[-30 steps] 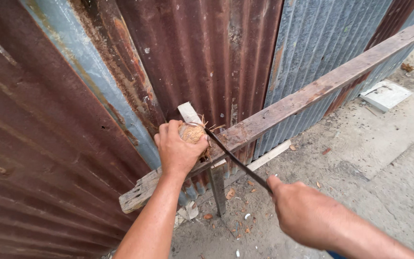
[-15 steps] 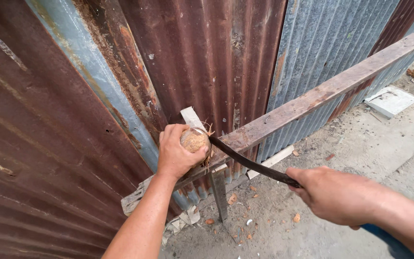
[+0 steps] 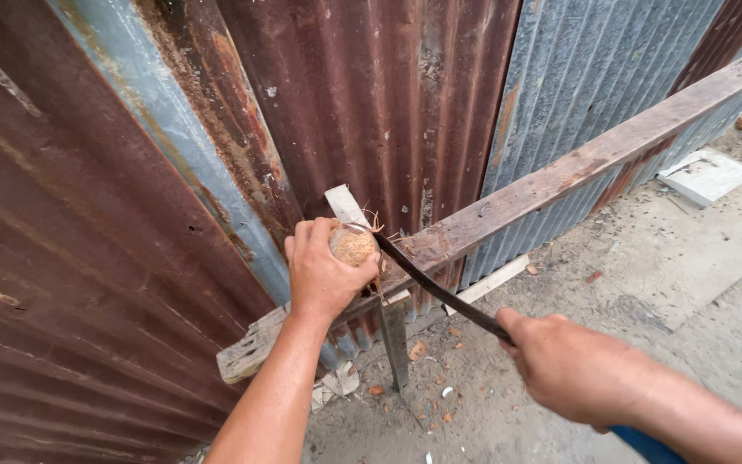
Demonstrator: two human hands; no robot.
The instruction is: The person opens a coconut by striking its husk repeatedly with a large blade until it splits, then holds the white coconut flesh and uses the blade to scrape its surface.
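Ahead, rusty corrugated sheets (image 3: 371, 94) back a wooden rail (image 3: 560, 176); our left hand (image 3: 324, 275) wraps its fingers around a husked coconut (image 3: 352, 246) on that rail, while our right hand (image 3: 568, 365) grips a dark blade (image 3: 440, 290) touching the coconut

My left hand (image 3: 324, 275) wraps around a small round coconut (image 3: 353, 246). It is light brown and rough, with dry hairs sticking out at the top. I press it down on a long grey wooden plank (image 3: 551, 185) that slants up to the right. My right hand (image 3: 568, 365) grips a long dark knife (image 3: 435, 288). The blade is thin and a bit curved, and its tip touches the coconut just beside my fingers
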